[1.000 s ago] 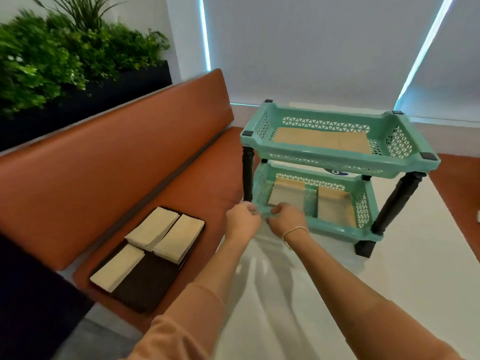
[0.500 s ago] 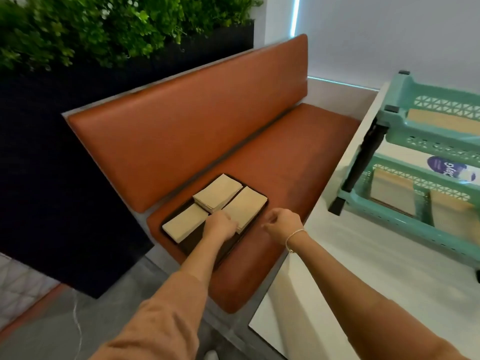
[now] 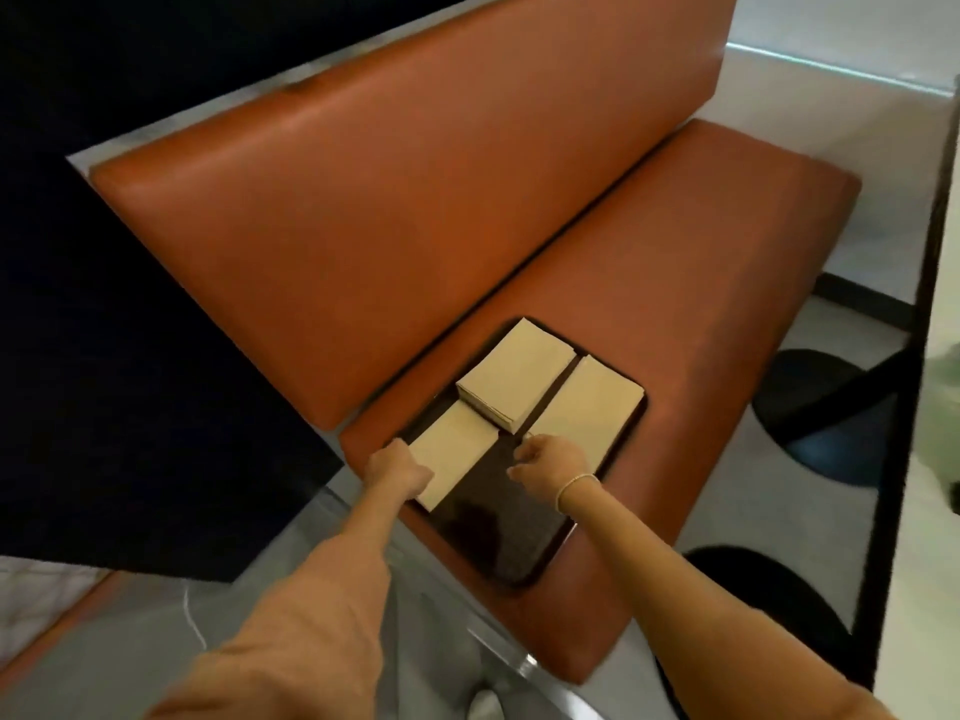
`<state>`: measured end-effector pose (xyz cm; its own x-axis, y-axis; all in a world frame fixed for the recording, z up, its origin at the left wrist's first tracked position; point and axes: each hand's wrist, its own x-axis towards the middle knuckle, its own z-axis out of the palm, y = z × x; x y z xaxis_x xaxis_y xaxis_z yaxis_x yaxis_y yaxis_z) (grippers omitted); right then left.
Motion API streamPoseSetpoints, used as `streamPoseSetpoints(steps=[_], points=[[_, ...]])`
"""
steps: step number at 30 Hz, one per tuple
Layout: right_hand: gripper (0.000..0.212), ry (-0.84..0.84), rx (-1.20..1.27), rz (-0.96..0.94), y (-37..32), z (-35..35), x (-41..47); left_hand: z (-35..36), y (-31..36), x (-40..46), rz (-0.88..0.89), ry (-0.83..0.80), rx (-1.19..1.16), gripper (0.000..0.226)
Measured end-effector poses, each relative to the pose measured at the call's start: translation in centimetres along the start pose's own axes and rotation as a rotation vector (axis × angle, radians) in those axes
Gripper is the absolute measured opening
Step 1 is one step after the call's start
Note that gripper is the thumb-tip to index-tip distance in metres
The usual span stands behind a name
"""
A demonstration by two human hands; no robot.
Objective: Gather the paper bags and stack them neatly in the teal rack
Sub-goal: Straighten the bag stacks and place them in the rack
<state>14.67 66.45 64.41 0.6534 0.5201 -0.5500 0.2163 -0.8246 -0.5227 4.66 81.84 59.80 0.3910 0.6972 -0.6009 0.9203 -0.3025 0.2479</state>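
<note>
The left hand (image 3: 397,469) grips the near-left paper bag stack (image 3: 451,459) at its left edge; the right hand (image 3: 549,457), fingers curled (whether it pinches anything, I cannot tell), sits beside the right stack (image 3: 587,405). All 3 stacks lie on a dark tray (image 3: 498,532) on the orange bench (image 3: 675,283), the thickest stack (image 3: 517,374) farthest.

Open room over the tray's near half

The dark tray (image 3: 498,532) lies bare toward the viewer; three paper bag stacks (image 3: 517,381) crowd its far end, the orange backrest (image 3: 415,200) walls the left, and the table edge (image 3: 924,356), seemingly close, bounds the right.
</note>
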Motion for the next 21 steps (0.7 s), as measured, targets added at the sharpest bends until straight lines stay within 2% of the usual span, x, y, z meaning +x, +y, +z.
streamPoseSetpoints(steps=[8, 12, 15, 21], points=[[0.031, -0.114, -0.018, 0.066, -1.4, 5.3, 6.6, 3.2, -1.9, 6.9, 0.013, -0.062, -0.071, 0.082], [0.03, -0.119, -0.019, 0.079, -1.1, 6.6, 8.5, 4.7, -2.3, 8.8, 0.021, -0.104, 0.05, 0.095], [0.032, -0.121, -0.018, 0.091, -0.8, 7.4, 9.3, 5.5, -2.0, 9.4, 0.035, -0.059, 0.194, 0.098], [0.033, -0.126, -0.002, 0.121, 0.1, 8.2, 10.1, 5.7, -1.4, 10.1, -0.062, -0.062, 0.315, 0.105]])
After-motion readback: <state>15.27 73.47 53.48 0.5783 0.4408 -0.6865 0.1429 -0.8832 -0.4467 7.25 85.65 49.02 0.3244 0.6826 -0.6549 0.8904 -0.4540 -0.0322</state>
